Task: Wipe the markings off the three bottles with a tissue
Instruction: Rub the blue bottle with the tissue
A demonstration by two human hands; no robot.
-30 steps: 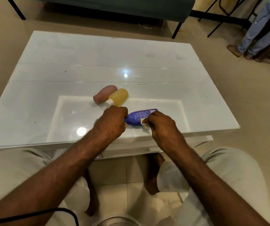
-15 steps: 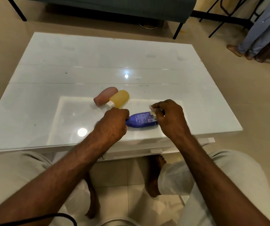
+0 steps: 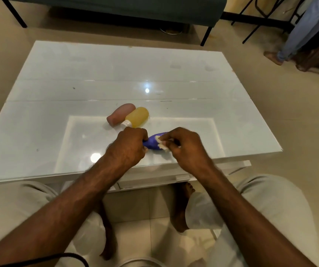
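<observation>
Your left hand (image 3: 127, 149) grips one end of the blue bottle (image 3: 151, 145), lying near the front edge of the table (image 3: 97, 74); your right hand (image 3: 185, 149) pinches the tissue (image 3: 161, 144) against it. Press too hard and the bottle may twist free, or the tissue tear.

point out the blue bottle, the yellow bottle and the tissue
purple-blue plastic bottle (image 3: 152, 143), head view, on its exposed side
translucent yellow plastic bottle (image 3: 138, 116), head view, middle of its body
crumpled white tissue (image 3: 162, 145), head view, on the exposed wad
</observation>
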